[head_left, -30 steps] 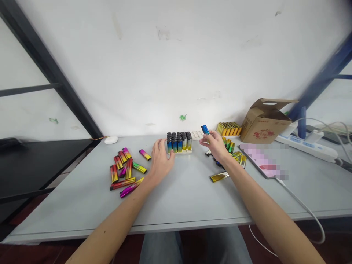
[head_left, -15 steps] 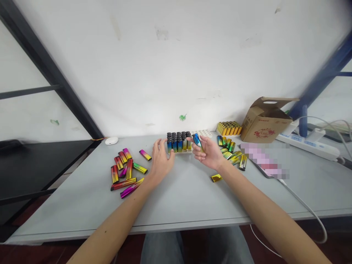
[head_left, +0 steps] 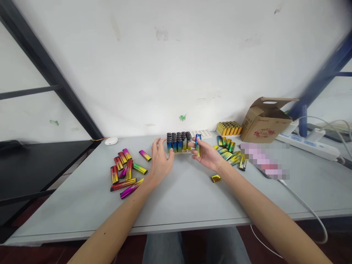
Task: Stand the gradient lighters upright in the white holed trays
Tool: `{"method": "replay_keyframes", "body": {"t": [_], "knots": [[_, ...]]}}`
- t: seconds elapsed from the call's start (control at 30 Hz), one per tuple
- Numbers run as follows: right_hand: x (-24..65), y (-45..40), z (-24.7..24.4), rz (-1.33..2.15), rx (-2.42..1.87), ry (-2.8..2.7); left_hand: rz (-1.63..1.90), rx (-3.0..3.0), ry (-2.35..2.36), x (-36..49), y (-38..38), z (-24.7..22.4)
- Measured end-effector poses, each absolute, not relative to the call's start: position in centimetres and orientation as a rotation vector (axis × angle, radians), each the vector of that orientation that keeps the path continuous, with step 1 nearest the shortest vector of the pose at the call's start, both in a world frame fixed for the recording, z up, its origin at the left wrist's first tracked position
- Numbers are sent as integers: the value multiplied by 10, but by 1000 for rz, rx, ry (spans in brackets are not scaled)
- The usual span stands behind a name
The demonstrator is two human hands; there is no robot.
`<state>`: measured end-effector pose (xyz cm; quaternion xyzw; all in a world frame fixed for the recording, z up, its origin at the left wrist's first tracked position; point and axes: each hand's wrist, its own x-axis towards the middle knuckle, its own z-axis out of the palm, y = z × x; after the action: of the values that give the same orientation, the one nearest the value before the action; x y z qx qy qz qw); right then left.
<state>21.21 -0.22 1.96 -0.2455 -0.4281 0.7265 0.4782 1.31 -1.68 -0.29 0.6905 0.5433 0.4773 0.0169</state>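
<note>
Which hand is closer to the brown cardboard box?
The right hand: holding a blue-and-yellow lighter, it is left of the box and nearer the person. The left hand is farther left, at the left end of the upright lighters.

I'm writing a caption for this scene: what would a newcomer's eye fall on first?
Probably the shiny red, pink and purple lighters scattered on the left of the grey desk. Next come black-topped lighters standing in rows in the middle, beside the blue-and-gold lighter upright in the right hand. The open cardboard box stands at the back right.
</note>
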Motion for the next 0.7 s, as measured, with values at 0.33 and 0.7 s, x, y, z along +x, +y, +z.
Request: {"method": "replay_keyframes", "body": {"t": [0.33, 0.7], "knots": [[216, -4, 25, 2033, -372, -865, 1473, 2158, 1660, 14, -20, -2], [215, -3, 22, 2037, -344, -844, 1630, 2245, 1547, 18, -23, 0]]}}
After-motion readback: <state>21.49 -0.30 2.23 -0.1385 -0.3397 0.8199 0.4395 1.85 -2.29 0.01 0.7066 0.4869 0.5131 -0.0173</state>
